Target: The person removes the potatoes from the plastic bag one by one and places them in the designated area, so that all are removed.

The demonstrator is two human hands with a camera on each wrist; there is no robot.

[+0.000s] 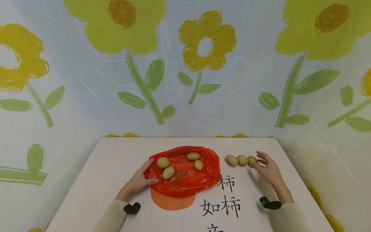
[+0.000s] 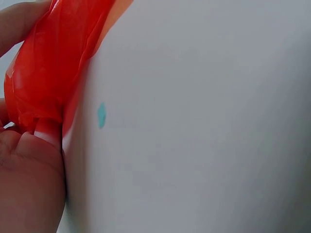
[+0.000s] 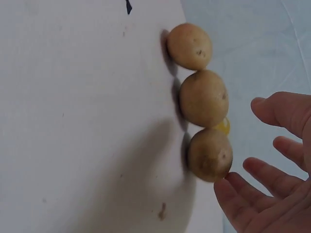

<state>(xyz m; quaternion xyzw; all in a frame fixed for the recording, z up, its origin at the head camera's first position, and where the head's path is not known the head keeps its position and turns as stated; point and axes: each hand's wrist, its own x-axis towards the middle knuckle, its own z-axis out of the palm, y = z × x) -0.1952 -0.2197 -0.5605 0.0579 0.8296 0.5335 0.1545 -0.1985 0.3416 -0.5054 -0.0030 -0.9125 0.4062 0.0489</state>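
White flat tabletop (image 1: 95, 183), yellow-flowered cloth wall (image 1: 237, 103) behind.
L hand (image 1: 139, 179) pinched crinkled red plastic bag (image 1: 200, 180) at its edge; four tan oval potatoes (image 1: 163, 162) lay on the plastic, R of that grip. R hand (image 1: 269, 169), fingers spread, pinched nothing; row of three tan roundish potatoes (image 1: 242, 160) sat just L of it, contact unclear. Best approach prob. steady bag hold, gentle low R grasp, since round ones could roll.

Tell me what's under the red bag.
The red bag lies on the pale table, over an orange printed shape whose near part shows. The rest underneath is covered, so I can't tell.
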